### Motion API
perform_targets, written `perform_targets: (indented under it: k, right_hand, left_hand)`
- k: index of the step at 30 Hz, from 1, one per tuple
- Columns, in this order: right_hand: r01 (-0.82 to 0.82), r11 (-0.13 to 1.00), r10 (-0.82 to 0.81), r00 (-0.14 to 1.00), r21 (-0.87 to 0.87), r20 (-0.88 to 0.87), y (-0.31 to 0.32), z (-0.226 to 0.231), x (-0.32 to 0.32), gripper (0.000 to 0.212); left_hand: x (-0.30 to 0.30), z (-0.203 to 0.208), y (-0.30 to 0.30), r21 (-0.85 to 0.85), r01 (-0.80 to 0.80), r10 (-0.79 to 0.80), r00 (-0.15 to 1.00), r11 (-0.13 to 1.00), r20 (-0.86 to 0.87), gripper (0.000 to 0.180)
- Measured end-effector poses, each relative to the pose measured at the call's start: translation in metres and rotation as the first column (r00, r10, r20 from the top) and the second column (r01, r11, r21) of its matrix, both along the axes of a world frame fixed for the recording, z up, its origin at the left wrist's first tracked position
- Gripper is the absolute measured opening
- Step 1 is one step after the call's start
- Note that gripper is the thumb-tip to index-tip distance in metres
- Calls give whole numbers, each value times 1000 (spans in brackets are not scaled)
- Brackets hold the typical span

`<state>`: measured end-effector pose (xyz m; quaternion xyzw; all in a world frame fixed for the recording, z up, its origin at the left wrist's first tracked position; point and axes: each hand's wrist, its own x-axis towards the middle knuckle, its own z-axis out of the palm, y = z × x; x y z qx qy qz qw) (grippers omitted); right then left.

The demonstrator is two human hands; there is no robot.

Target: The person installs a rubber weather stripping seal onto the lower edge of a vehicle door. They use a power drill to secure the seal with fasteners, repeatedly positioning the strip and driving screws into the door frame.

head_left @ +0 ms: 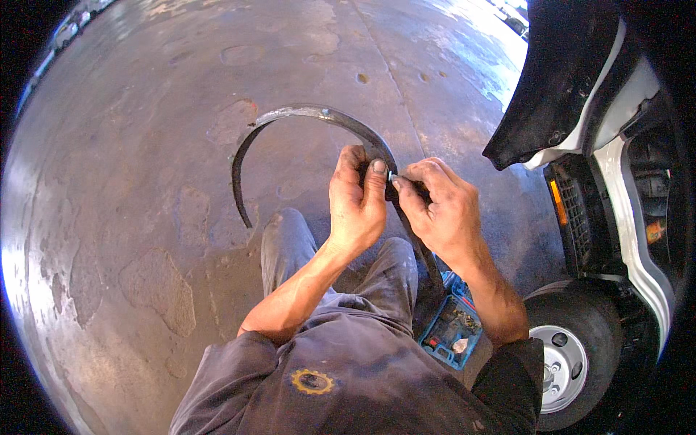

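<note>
A black curved wheel arch trim [290, 112] arcs in front of my knees, its free end hanging to the left. Closed around its right side is my left hand [355, 203], with the thumb pressed near the edge. My right hand [446, 206] pinches a small pale blue clip [391, 176] between thumb and forefinger, right against the trim beside my left thumb. The fingers partly hide how the clip sits on the trim. Another small light fastener [325, 112] shows on the top of the arc. The lower right end of the trim runs down behind my right forearm.
An open blue case [453, 330] with small parts lies on the floor by my right thigh. To the right stands a white vehicle with a wheel [569, 355], an open body panel [558, 80] and a grille with an orange marker [558, 201]. The concrete floor [145, 145] is patched.
</note>
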<state>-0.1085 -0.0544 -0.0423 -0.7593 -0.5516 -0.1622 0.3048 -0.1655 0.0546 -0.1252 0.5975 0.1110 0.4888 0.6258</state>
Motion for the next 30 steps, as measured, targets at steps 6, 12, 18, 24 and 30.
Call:
perform_targets:
  k: [6,12,18,24,30]
  right_hand:
    - [-82,970,89,996,-227,24,-2,28,13,10]
    - [-74,906,134,984,-417,116,12,44,22,12]
    - [-45,920,102,986,-389,129,15,41,19,12]
    - [-77,935,129,983,-346,131,10,35,22,18]
    - [-91,883,198,962,-461,189,11,52,29,19]
  left_hand:
    - [-1,2,8,18,20,-20,1000,1000,4,7]
    - [-3,11,8,46,49,-50,998,998,25,5]
    - [-3,11,16,102,63,-62,998,993,-10,6]
    - [0,16,18,136,86,-89,996,987,19,9]
    - [2,20,25,203,159,-140,985,966,-104,12]
